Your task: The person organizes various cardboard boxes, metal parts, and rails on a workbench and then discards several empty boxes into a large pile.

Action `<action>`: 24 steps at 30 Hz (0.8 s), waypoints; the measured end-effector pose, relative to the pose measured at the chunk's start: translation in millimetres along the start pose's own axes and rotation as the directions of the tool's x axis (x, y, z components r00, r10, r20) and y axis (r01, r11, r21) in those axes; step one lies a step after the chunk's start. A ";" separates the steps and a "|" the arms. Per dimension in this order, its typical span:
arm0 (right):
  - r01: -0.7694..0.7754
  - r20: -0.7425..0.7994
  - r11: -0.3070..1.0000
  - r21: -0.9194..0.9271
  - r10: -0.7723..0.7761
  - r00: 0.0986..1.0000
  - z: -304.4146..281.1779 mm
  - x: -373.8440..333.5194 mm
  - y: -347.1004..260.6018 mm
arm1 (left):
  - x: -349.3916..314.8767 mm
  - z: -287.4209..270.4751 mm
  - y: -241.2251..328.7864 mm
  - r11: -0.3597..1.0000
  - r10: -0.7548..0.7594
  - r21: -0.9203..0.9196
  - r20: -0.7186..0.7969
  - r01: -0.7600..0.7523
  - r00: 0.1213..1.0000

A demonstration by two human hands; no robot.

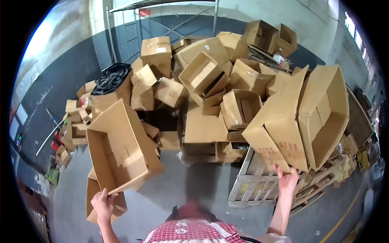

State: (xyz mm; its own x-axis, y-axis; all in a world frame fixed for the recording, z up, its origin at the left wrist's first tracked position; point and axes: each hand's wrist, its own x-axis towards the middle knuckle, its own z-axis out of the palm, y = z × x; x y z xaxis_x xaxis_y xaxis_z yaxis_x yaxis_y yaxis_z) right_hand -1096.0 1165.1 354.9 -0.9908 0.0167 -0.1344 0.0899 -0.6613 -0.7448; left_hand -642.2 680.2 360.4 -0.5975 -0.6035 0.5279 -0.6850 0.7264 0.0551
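Note:
My left hand (103, 205) grips the lower corner of an open brown cardboard box (121, 146), held up and tilted with its opening facing me. My right hand (287, 178) grips the bottom edge of a larger open cardboard box (300, 117) with red print on its side, raised at the right with its opening turned to the right. Both boxes are lifted in front of a big heap of empty cardboard boxes (202, 81).
A pale wooden pallet (259, 186) lies on the grey concrete floor below my right hand. A box lined with black plastic (111, 81) sits on the heap's left. Small scraps and boxes (69, 141) lie at the left. A metal scaffold frame (162, 16) stands by the back wall.

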 end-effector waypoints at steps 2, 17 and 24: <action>0.096 0.007 0.995 0.005 -0.096 0.995 39.4 45.7 -1.4 | 68.7 31.4 15.7 1.000 0.022 -0.007 -0.007 -0.022 1.000; 0.270 0.402 0.958 -0.092 -0.213 0.890 258.9 529.6 -71.0 | 408.2 139.0 202.9 0.880 0.458 -0.076 -0.131 -0.470 0.879; 0.212 0.167 0.955 -0.205 -0.180 0.969 325.7 719.7 -48.1 | 473.6 161.1 267.0 0.875 0.474 -0.005 -0.182 -0.483 0.861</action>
State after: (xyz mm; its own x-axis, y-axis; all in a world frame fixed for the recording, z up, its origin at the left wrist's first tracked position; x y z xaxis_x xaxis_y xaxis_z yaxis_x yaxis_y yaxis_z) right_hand -1846.4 964.6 506.8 -0.9936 0.0094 0.1128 -0.1037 -0.4743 -0.8742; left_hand -1175.2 535.4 488.6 -0.7635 -0.1152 0.6355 -0.3088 0.9293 -0.2025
